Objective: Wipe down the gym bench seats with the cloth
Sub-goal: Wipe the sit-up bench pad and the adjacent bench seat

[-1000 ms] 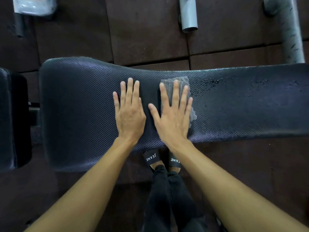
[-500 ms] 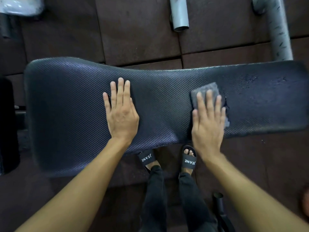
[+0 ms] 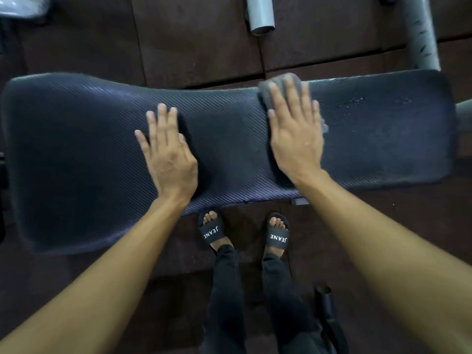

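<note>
A long black textured bench pad (image 3: 89,154) runs across the view from left to right. My left hand (image 3: 167,152) rests flat on its middle with straight fingers. My right hand (image 3: 297,129) presses flat on a grey cloth (image 3: 277,84) near the pad's far edge, right of centre. Most of the cloth is hidden under my fingers and palm; its edges show past my fingertips and by my little finger. Wet specks (image 3: 352,102) lie on the pad to the right of the cloth.
Dark rubber floor tiles (image 3: 191,42) lie beyond the bench. A short grey tube end (image 3: 260,14) and a grey frame post (image 3: 419,34) stand behind the pad. My feet in black slides (image 3: 212,231) are below the pad's near edge. A black object (image 3: 327,305) sits by my right leg.
My right hand has slid the cloth away from me, from mid-pad to the pad's far edge, after sweeping right. My left hand has stayed flat on the pad.
</note>
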